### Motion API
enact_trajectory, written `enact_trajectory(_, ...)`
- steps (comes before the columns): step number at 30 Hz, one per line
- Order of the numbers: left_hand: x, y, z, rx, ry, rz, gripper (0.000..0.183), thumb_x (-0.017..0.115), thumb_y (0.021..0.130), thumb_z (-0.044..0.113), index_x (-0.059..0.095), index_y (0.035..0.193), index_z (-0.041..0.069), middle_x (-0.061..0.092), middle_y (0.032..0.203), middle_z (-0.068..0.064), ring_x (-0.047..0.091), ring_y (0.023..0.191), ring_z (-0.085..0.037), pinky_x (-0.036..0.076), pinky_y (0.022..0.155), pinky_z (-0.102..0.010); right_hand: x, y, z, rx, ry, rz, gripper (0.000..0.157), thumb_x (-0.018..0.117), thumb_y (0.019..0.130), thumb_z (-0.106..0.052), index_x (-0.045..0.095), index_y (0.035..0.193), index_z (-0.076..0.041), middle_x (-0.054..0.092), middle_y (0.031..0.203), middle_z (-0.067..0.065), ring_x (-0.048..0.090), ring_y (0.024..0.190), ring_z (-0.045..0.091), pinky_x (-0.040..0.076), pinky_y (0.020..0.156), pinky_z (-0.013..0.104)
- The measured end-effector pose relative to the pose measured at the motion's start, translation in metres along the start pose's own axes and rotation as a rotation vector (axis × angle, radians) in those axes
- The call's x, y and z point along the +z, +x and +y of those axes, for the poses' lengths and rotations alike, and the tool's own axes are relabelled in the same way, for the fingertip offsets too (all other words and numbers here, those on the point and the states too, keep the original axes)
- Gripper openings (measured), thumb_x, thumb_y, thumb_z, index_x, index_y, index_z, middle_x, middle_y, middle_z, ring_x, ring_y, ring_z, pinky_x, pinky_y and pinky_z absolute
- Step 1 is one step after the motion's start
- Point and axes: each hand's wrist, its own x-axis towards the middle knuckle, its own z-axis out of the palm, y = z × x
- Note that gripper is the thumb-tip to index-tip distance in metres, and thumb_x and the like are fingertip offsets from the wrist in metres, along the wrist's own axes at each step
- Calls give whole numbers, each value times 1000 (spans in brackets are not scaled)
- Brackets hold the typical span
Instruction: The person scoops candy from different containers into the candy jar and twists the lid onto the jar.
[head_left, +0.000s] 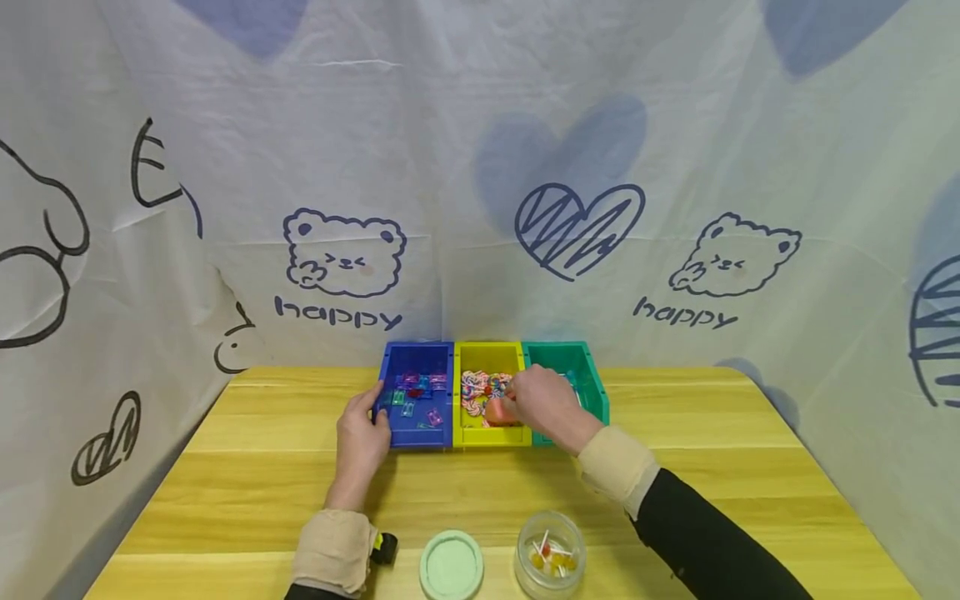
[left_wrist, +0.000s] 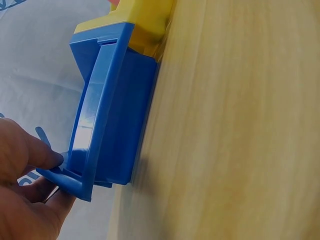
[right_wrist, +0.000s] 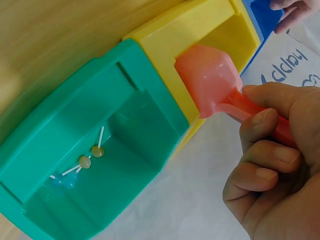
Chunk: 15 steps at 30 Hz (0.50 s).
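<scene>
My right hand [head_left: 546, 402] holds a pink scoop [right_wrist: 207, 77] by its red handle, thumb and fingers curled round it. The scoop's head is inside the yellow bin [head_left: 491, 355], among swirl-patterned candies [head_left: 474, 385]. With my left hand [head_left: 362, 435] I grip the side wall of the blue bin [left_wrist: 127, 115]. The thumb lies over the rim and fingers lie outside it, as the left wrist view shows. Small clear coloured pieces [head_left: 407, 409] are scattered in the blue bin. Joined at the right is a green bin [right_wrist: 145, 122] with several lollipops [right_wrist: 85, 161] in it.
A clear jar [head_left: 534, 587] with several lollipops stands at the table's near side. To its left lies a pale green round lid [head_left: 452, 565]. The three bins stand at the far edge of the wooden table [head_left: 675, 433], before a printed white curtain [head_left: 465, 167].
</scene>
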Motion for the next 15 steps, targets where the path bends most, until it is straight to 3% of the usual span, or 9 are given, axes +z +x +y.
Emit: enact_trajectory(15, -1, -1, 0, 3, 0, -7, 49, 54, 99, -10, 54, 147, -5, 55, 141, -33, 53, 132, -48, 43, 112, -57, 3, 2, -15, 32, -135, 11, 56, 71, 98, -21, 41, 51, -16, 28, 51, -4, 32, 44, 12, 24, 43, 22)
